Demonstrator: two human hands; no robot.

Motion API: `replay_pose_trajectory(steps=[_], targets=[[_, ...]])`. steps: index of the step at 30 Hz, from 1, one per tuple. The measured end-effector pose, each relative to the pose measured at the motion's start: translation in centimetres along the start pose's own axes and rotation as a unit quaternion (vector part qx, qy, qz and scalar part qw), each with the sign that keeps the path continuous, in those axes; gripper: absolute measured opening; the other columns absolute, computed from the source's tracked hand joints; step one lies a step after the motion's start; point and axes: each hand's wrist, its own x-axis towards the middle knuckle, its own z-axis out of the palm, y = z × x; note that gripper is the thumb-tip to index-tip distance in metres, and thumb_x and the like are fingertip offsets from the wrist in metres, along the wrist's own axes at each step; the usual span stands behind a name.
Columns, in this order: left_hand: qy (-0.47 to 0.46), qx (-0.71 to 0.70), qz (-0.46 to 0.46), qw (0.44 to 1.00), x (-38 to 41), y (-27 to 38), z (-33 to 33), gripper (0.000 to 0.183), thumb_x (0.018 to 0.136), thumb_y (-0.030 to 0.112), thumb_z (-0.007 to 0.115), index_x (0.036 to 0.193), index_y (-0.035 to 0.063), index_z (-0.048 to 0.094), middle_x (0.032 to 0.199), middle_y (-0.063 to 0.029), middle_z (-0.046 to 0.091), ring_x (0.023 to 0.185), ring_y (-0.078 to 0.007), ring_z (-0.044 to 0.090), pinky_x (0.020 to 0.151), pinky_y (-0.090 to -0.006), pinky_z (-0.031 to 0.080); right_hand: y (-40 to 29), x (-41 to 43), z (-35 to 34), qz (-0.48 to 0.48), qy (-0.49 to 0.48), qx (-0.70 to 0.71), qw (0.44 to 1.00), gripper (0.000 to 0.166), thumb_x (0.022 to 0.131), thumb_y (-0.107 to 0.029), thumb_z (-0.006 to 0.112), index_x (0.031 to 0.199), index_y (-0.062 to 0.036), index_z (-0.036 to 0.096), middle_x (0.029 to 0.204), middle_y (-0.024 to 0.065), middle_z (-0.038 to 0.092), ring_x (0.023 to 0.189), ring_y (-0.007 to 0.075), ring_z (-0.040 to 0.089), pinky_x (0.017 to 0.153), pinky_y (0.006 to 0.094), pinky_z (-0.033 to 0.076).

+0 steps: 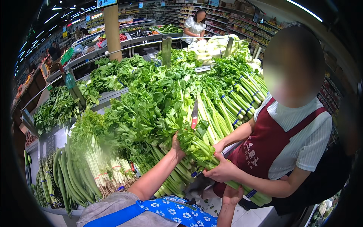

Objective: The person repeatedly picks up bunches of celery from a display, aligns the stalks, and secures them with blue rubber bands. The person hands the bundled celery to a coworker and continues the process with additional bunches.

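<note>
A bunch of celery (207, 153) with a blue band lies aslant before me, its leaves toward the upper left and its stalk base toward the lower right. At its leafy end is my left hand (177, 145), fingers partly hidden in the leaves. My right hand (233, 195) is under the stalks near the base, the thumb showing at their edge. Both hands of a person in a dark red apron (261, 142) are also on the bunch, between mine. Just above the leaves, a knife with a red handle (194, 120) rests on more celery (214, 124).
Leafy greens (110, 75) and banded celery (244, 105) fill the tiered stand. Long green gourds (72, 176) and white-stemmed bunches (97, 164) lie at left. A metal rail (136, 46) runs behind. Another person (194, 28) stands by pale cabbages (210, 48). Leaf scraps dot the tiled floor (249, 217).
</note>
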Motion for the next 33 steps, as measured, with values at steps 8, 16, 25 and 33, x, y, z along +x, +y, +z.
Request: replay_pose_trajectory(steps=[8,16,25,33], targets=[[0.004,-0.016,-0.048,0.999,-0.5,0.1,0.7,0.038,0.068,0.052,0.062,0.077,0.0159,0.053,0.112,-0.0093,0.053,0.08,-0.0132,0.05,0.078,-0.0311,0.043,-0.5,0.4,-0.5,0.0,0.032,-0.007,0.999,0.044,0.072,-0.016,0.064,0.113,-0.0054,0.051,0.115,0.0087,0.053,0.11,0.0221,0.047,0.1,0.0392,0.033],[0.033,-0.068,-0.028,0.997,0.3,0.4,1.4,0.025,0.08,0.037,0.052,0.07,0.0135,0.051,0.104,-0.0105,0.056,0.075,-0.0134,0.051,0.073,-0.0272,0.044,0.0,0.9,-0.1,0.015,0.023,0.002,1.0,0.044,0.072,-0.017,0.064,0.112,-0.0059,0.051,0.115,0.0088,0.053,0.11,0.0216,0.047,0.1,0.0403,0.033],[-0.019,-0.105,-0.005,0.994,1.3,0.1,-0.3,0.021,0.079,0.03,0.053,0.082,0.0093,0.055,0.094,-0.0106,0.059,0.075,-0.0172,0.056,0.066,-0.029,0.048,0.8,1.4,-0.1,0.024,0.019,0.006,1.0,0.044,0.072,-0.018,0.064,0.113,-0.0061,0.051,0.116,0.0082,0.053,0.11,0.0218,0.047,0.1,0.0398,0.033],[0.017,-0.077,-0.008,0.997,1.9,-0.8,-1.5,0.028,0.078,0.037,0.055,0.085,0.0103,0.053,0.088,-0.0087,0.055,0.078,-0.0182,0.056,0.067,-0.0296,0.048,0.9,1.7,-0.8,0.036,0.05,0.01,0.998,0.045,0.072,-0.019,0.063,0.113,-0.0052,0.051,0.117,0.0082,0.052,0.112,0.0223,0.045,0.102,0.0395,0.031]])
